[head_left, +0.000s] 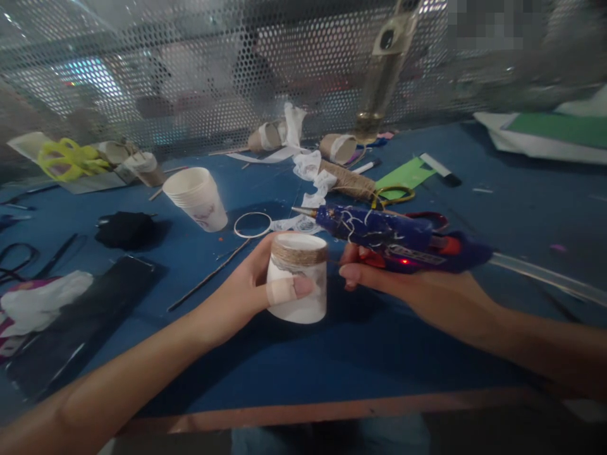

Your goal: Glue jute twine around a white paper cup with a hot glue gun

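My left hand (pixel 265 281) is wrapped round a white paper cup (pixel 298 306), with a bandage on the thumb that presses its front. Brown twine (pixel 298 254) circles the cup just under its rim. In my right hand (pixel 379 278) is a blue glue gun (pixel 379 230), its metal nozzle pointing left above the cup's rim and a small red light showing on its side. Dried glue strands cover its barrel, and a clear glue stick (pixel 545 275) juts from the back. A twine strand seems to run from the cup towards my right fingers.
A stack of paper cups (pixel 196 199) stands at the left behind a twig (pixel 208 275). Farther back lie a twine roll (pixel 348 180), white lace (pixel 308 164), twine-wrapped cups (pixel 339 148) and a tall bottle (pixel 384 76). Yellow scissors (pixel 71 159) and a black pouch (pixel 80 322) are at the left.
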`<state>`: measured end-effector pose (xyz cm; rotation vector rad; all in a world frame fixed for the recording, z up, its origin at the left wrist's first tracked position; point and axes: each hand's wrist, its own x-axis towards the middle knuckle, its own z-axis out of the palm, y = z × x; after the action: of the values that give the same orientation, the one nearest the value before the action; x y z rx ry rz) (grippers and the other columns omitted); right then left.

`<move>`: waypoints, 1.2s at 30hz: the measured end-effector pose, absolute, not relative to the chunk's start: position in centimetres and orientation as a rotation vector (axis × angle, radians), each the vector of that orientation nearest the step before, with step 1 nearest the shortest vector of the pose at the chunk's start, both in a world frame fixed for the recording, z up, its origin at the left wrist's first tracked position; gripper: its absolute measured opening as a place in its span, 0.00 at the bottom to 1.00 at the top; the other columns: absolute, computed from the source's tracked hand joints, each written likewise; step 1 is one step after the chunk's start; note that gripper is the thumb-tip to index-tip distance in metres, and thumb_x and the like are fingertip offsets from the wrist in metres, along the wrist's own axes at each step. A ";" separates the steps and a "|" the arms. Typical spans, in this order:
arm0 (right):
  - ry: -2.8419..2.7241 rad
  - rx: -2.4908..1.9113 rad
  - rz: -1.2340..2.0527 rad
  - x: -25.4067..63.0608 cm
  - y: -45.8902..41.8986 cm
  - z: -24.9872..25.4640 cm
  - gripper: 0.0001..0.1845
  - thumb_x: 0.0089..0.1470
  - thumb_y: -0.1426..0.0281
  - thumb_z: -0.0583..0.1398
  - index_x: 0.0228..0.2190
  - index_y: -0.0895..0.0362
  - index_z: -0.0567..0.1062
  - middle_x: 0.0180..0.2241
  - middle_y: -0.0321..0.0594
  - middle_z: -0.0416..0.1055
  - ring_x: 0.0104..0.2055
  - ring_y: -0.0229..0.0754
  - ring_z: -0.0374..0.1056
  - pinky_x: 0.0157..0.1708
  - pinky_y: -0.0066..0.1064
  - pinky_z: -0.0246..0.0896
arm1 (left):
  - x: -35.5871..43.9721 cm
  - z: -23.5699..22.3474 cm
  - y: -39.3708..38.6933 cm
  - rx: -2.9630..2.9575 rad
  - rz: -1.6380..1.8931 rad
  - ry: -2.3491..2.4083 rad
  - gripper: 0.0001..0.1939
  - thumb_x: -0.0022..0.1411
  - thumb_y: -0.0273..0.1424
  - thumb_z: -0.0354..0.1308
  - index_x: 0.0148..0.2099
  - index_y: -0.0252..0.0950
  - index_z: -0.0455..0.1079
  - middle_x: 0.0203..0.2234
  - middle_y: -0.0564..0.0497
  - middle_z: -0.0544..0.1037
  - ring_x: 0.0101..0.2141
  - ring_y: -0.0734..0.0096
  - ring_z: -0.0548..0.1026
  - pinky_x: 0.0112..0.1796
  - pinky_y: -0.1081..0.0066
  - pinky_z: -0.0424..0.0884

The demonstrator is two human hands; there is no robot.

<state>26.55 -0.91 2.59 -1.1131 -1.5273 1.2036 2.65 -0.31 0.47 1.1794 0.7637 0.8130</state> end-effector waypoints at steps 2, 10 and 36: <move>-1.548 -1.110 1.193 26.6 -0.9 2.5 0.16 0.45 0.57 0.78 0.26 0.48 0.79 0.26 0.32 0.77 0.31 0.42 0.75 0.37 0.35 0.81 | 2.6 0.5 -0.3 1.176 0.809 0.749 0.25 0.60 0.37 0.73 0.58 0.42 0.73 0.51 0.48 0.81 0.49 0.59 0.80 0.47 0.66 0.75; -1.710 -1.144 1.007 27.0 -0.9 2.3 0.16 0.54 0.51 0.73 0.28 0.48 0.79 0.26 0.30 0.78 0.32 0.41 0.76 0.40 0.35 0.78 | 2.8 0.9 -0.4 1.144 0.796 0.713 0.27 0.61 0.36 0.73 0.61 0.44 0.75 0.53 0.49 0.82 0.53 0.58 0.79 0.48 0.69 0.75; -1.873 -0.611 0.665 28.0 -1.1 1.9 0.13 0.57 0.79 0.66 0.31 0.49 0.71 0.29 0.32 0.71 0.33 0.42 0.72 0.36 0.38 0.70 | 1.1 1.0 -0.4 1.215 0.949 0.720 0.30 0.55 0.36 0.72 0.61 0.39 0.75 0.51 0.44 0.84 0.50 0.50 0.80 0.54 0.53 0.76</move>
<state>28.02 -1.11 1.93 -0.6112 -1.8727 0.6646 1.15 -0.43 0.97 1.2151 0.7197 0.9495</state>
